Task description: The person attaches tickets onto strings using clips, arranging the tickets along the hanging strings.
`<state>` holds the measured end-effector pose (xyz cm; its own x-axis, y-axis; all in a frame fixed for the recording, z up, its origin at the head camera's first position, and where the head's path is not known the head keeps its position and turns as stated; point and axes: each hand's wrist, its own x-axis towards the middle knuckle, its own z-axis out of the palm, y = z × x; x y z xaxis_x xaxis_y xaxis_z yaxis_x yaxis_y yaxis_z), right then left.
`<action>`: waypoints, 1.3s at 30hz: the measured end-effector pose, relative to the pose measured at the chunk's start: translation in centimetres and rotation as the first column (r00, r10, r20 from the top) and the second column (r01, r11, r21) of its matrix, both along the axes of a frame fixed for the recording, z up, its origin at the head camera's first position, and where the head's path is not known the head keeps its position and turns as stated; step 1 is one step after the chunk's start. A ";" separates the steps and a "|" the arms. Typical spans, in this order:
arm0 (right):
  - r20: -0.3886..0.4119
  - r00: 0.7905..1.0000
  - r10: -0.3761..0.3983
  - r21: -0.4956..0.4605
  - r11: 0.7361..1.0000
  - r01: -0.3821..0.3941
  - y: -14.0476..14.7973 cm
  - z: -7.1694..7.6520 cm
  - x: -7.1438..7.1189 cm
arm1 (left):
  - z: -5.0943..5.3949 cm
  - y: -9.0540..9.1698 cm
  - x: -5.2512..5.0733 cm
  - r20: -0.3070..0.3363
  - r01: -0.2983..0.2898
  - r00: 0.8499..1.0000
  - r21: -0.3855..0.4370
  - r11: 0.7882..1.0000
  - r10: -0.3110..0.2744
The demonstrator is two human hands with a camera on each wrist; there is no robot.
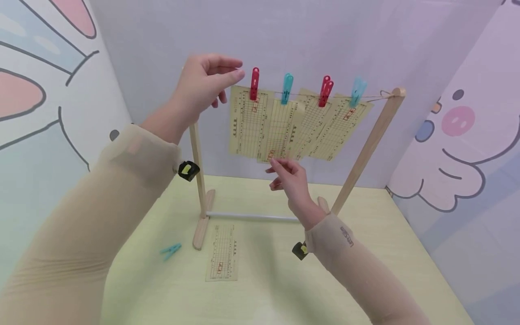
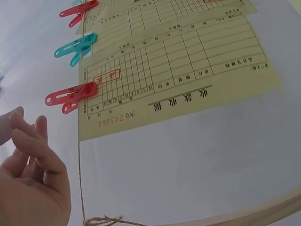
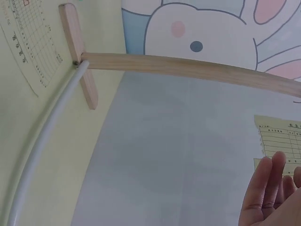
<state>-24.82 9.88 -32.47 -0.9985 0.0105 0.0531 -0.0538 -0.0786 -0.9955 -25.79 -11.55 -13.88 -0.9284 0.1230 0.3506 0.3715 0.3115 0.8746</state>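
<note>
Several yellow printed receipt slips hang from a twine line, held by clothespins. At the left end a red clothespin [image 1: 254, 83] clamps the first slip [image 1: 249, 128]; a teal clothespin [image 1: 287, 88], another red clothespin [image 1: 326, 91] and a light blue clothespin [image 1: 358, 92] follow along the line. My left hand [image 1: 205, 81] hovers just left of the first clothespin, fingers loosely bent around nothing; the left wrist view shows a gap between fingertips and red clothespin [image 2: 71, 97]. Below the second slip [image 1: 280, 128] is my right hand [image 1: 290, 180], fingers relaxed. Whether a fingertip touches paper is unclear.
A wooden stand has a left post [image 1: 197, 167], a right post [image 1: 367, 151] and a white crossbar [image 1: 252, 217] low down. On the yellow tabletop lie a loose receipt slip [image 1: 222, 253] and a teal clothespin [image 1: 170, 251]. Cartoon-printed panels flank the table.
</note>
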 end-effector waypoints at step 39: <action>0.096 0.993 -0.073 -0.043 0.996 0.078 -1.4 -8.0 2.9 | -9.8 -4.9 5.8 -0.025 -0.060 0.998 0.138 0.989 0.064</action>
